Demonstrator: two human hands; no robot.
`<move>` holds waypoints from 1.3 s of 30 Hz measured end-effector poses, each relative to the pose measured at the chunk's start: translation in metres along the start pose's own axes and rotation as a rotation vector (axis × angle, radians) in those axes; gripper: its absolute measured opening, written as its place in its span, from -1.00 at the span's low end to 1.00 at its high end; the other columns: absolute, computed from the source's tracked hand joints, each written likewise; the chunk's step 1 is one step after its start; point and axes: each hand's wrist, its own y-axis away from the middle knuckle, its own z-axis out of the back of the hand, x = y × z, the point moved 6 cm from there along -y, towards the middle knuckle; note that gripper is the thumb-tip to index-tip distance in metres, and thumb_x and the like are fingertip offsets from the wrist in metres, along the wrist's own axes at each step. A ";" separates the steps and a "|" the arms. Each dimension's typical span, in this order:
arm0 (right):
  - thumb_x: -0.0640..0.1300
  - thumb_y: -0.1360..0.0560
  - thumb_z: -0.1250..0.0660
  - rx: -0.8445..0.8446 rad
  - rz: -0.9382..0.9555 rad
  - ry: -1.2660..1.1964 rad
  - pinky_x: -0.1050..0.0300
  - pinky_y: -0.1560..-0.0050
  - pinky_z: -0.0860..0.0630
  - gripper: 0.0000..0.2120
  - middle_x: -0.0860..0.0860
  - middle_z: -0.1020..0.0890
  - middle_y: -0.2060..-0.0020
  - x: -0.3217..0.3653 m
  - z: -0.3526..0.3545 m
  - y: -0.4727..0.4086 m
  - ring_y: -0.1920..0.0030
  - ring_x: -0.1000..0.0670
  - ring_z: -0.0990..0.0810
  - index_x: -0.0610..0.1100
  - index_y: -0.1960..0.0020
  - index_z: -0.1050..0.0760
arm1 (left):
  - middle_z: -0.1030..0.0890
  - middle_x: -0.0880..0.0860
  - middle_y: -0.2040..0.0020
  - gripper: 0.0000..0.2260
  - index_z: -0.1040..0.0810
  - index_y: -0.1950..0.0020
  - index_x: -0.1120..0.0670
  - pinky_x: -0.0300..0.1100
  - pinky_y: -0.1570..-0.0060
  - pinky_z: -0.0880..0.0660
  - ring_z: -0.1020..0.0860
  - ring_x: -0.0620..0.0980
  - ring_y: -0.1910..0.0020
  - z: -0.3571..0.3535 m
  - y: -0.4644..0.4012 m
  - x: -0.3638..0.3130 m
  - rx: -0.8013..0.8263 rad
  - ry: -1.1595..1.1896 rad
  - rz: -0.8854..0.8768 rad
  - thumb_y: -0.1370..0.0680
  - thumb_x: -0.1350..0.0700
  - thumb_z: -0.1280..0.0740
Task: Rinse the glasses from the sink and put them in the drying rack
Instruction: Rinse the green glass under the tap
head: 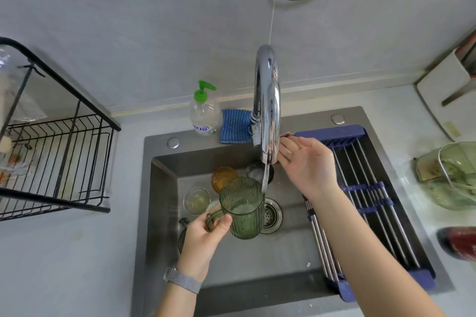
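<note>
Here the left hand holds a ribbed green glass mug by its handle, fingers curled tight around it, under running water from the shiny curved tap. The right hand reaches to the spout with fingers straight. An amber glass and a clear glass sit in the grey metal sink. A black wire drying rack stands on the counter to the left.
</note>
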 end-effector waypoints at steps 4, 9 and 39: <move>-0.09 -0.57 -0.25 -0.096 0.071 0.175 -0.10 -0.45 -0.30 -0.43 -0.13 -0.45 -0.41 -0.007 0.020 0.010 -0.44 -0.14 -0.38 -0.20 -0.53 -0.21 | -0.71 0.11 -0.01 -0.63 -0.65 -0.08 0.15 0.08 -0.18 -0.54 -0.63 0.16 -0.13 0.000 0.007 -0.003 -0.022 0.042 0.010 -0.34 0.02 -0.46; 0.20 -0.13 -0.64 0.239 -0.036 0.896 0.15 -0.22 -0.52 0.01 0.07 -0.57 -0.29 -0.085 0.022 0.072 -0.27 0.08 -0.56 0.02 -0.46 -0.28 | -0.71 0.14 -0.04 -0.62 -0.63 -0.10 0.21 0.22 -0.19 -0.52 -0.65 0.13 -0.10 -0.011 0.028 -0.016 0.021 0.045 0.022 -0.40 -0.01 -0.44; 0.09 -0.10 -0.69 -0.223 0.275 1.449 0.31 0.07 -0.45 -0.28 0.09 -0.56 -0.05 -0.052 0.050 0.183 -0.03 0.14 -0.53 0.13 -0.17 -0.43 | -0.66 0.02 0.13 -0.86 -0.56 0.04 0.11 -0.16 0.15 -0.52 -0.59 -0.04 0.17 0.022 0.122 -0.008 -0.102 -0.040 0.038 -0.59 0.28 -0.23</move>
